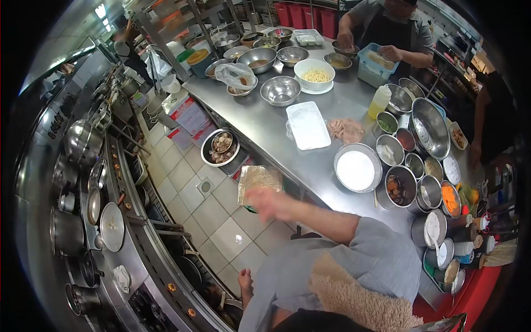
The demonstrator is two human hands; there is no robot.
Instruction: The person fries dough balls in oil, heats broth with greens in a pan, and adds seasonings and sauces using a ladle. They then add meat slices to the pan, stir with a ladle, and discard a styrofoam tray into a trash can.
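My right hand (271,203) reaches across my body, smeared by motion. It passes in front of a foil- or film-covered box (259,181) beside the counter; contact cannot be told, nor whether the fingers are closed. Low beside my grey shirt hangs my left hand (245,281), small in view, fingers curled, with no object visible in it. The stove (182,299) is on that side. On the steel counter (251,119) near my right arm stand a pot of white liquid or powder (357,169), a white tray (309,125) and a crumpled pinkish-brown cloth (347,130).
Across the counter a co-worker's hand (391,53) is at a blue tub (378,67). A bowl of noodles (315,74), an oil bottle (380,102) and several metal containers crowd the counter. Below, a shellfish- or mushroom-filled bowl (221,145) stands near the tiled floor (227,239).
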